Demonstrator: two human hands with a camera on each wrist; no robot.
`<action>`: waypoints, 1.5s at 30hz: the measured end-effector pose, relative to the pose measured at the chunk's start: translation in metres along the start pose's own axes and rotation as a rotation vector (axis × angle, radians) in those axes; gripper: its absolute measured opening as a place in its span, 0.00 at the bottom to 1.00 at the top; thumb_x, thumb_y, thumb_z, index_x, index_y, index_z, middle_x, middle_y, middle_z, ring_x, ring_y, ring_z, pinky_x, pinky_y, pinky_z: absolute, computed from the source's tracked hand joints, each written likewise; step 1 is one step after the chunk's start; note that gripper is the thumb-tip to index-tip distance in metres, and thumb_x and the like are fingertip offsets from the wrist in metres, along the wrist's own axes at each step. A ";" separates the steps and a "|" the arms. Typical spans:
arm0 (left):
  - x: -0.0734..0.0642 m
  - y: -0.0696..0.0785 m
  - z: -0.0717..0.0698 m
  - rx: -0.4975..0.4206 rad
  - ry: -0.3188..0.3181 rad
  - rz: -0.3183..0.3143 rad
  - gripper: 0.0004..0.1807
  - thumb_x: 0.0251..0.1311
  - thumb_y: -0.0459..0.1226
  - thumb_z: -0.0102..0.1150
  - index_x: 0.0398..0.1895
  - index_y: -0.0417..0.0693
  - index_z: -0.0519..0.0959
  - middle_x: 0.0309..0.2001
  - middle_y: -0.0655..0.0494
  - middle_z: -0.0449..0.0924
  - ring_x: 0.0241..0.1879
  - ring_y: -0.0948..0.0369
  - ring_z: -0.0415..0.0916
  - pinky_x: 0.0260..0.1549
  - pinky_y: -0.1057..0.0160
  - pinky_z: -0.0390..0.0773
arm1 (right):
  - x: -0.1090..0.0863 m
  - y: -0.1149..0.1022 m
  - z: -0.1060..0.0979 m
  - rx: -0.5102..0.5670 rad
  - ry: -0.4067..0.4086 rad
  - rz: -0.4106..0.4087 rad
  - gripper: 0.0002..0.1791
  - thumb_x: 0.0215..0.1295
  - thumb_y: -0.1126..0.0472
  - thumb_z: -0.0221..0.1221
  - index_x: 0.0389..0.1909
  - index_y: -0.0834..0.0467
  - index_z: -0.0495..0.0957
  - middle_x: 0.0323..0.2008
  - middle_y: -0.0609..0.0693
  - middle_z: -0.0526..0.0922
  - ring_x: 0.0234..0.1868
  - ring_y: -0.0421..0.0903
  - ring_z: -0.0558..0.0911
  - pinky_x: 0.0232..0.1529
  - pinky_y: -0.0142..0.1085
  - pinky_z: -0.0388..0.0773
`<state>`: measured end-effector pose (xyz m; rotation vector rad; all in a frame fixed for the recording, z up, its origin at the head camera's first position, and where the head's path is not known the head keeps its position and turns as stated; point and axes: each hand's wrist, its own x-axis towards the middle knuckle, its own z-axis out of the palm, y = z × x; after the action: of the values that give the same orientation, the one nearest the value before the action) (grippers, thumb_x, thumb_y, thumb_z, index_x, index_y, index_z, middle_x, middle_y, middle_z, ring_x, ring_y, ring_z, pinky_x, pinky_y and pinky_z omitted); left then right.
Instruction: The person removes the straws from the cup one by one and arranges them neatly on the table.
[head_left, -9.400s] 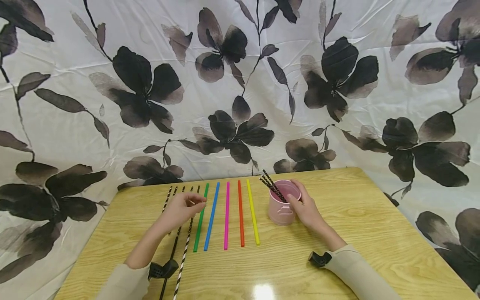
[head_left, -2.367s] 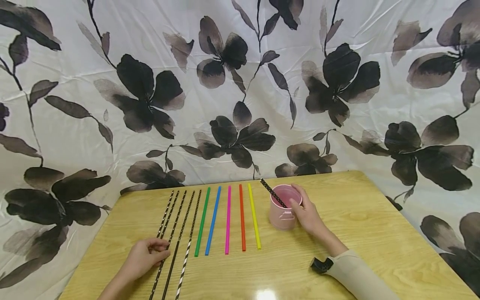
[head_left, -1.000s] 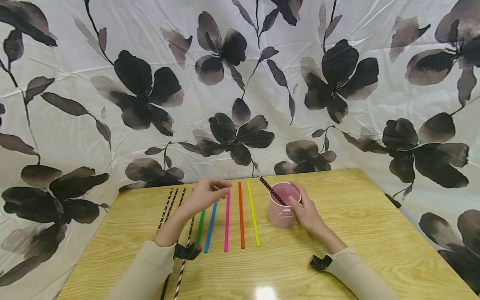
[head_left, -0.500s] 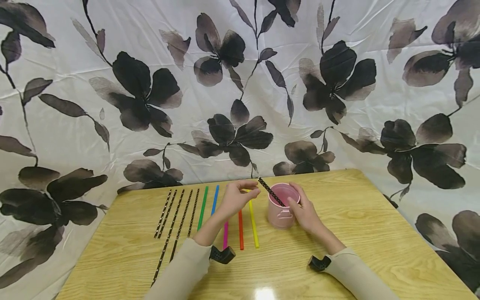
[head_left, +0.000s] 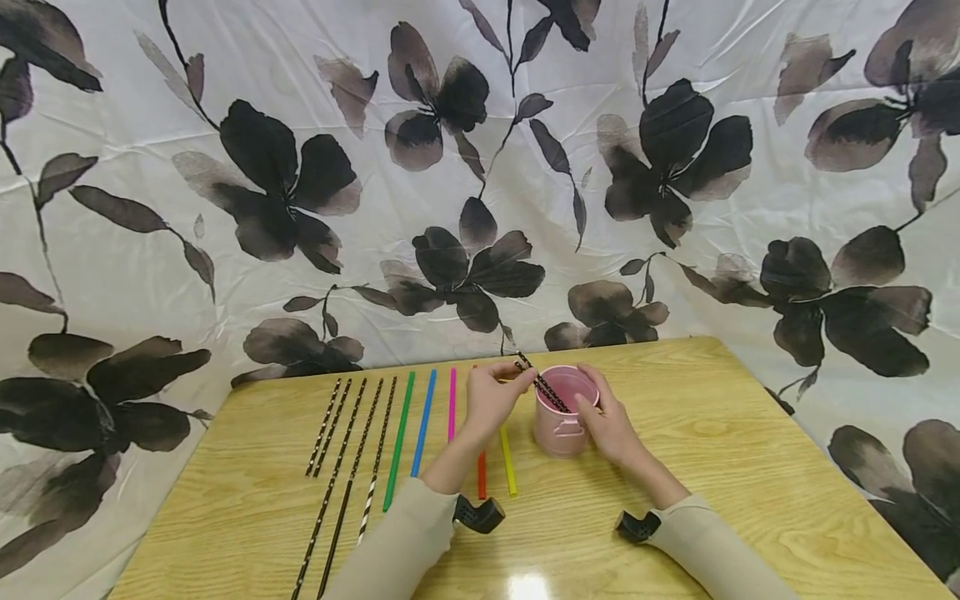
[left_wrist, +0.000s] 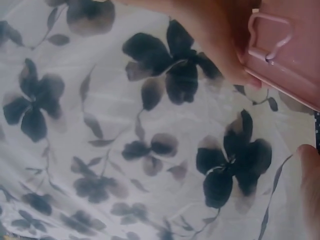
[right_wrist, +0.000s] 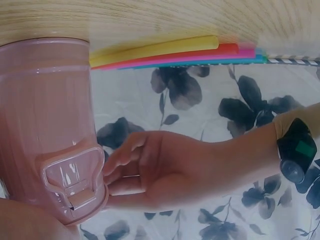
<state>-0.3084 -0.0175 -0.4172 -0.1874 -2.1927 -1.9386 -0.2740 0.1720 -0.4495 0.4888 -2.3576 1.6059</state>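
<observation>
A pink metal pail (head_left: 557, 435) with a small wire handle stands on the table, tilted black dotted straws (head_left: 553, 397) leaning out of it. My right hand (head_left: 609, 423) holds its right side, thumb near the rim. My left hand (head_left: 491, 398) reaches to the pail's left rim and pinches the upper part of a dotted straw; its fingertips partly cover the straws. In the right wrist view the left hand (right_wrist: 160, 170) is beside the pail (right_wrist: 50, 110). The left wrist view has the pail (left_wrist: 300, 60) at upper right and a left fingertip (left_wrist: 309, 165) at the edge.
Left of the pail lie yellow (head_left: 508, 462), red (head_left: 482, 479), pink (head_left: 452, 400), blue (head_left: 425, 417) and green straws (head_left: 399, 442), then several dotted ones (head_left: 352, 429). Below these lie a plain black straw (head_left: 335, 537) and a striped one (head_left: 367, 510). A floral cloth (head_left: 465, 167) hangs behind.
A dotted straw has joined the lower row at left since the oldest frame. My left hand has swung right from that row to the pail and taken hold of a straw. The right hand stays.
</observation>
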 end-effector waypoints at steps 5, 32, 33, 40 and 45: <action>0.001 0.001 0.006 -0.060 0.028 -0.042 0.09 0.44 0.38 0.67 0.28 0.43 0.82 0.24 0.54 0.80 0.24 0.58 0.78 0.25 0.65 0.78 | -0.003 -0.015 0.000 0.003 -0.001 0.011 0.26 0.64 0.62 0.48 0.63 0.55 0.56 0.51 0.64 0.70 0.51 0.57 0.71 0.48 0.50 0.67; -0.007 0.040 -0.023 -0.363 0.213 0.219 0.10 0.47 0.26 0.62 0.31 0.26 0.76 0.30 0.39 0.78 0.28 0.48 0.77 0.28 0.52 0.77 | 0.002 0.025 0.001 -0.016 -0.005 0.012 0.26 0.65 0.53 0.47 0.64 0.44 0.54 0.52 0.56 0.70 0.51 0.51 0.71 0.49 0.47 0.67; -0.008 0.045 -0.027 -0.373 0.213 0.221 0.10 0.47 0.26 0.62 0.32 0.25 0.76 0.30 0.38 0.78 0.28 0.47 0.77 0.29 0.52 0.77 | 0.002 0.026 0.001 -0.016 -0.007 0.010 0.26 0.65 0.53 0.47 0.64 0.44 0.54 0.52 0.56 0.70 0.51 0.51 0.71 0.49 0.47 0.67; -0.002 0.056 -0.057 -0.475 0.233 0.266 0.09 0.46 0.25 0.62 0.31 0.27 0.76 0.30 0.38 0.77 0.28 0.50 0.78 0.31 0.52 0.77 | 0.002 0.028 0.002 -0.011 -0.012 0.009 0.27 0.65 0.53 0.47 0.64 0.46 0.53 0.53 0.55 0.70 0.51 0.50 0.71 0.49 0.47 0.68; 0.002 0.057 -0.088 -0.433 0.259 0.270 0.11 0.46 0.29 0.64 0.32 0.31 0.77 0.30 0.42 0.78 0.29 0.54 0.78 0.31 0.57 0.78 | 0.000 0.013 0.000 -0.006 -0.021 0.020 0.26 0.66 0.56 0.47 0.64 0.46 0.54 0.52 0.58 0.70 0.49 0.50 0.71 0.48 0.46 0.68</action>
<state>-0.2904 -0.0972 -0.3517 -0.2647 -1.4866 -2.1131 -0.2796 0.1758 -0.4603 0.4844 -2.3888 1.6097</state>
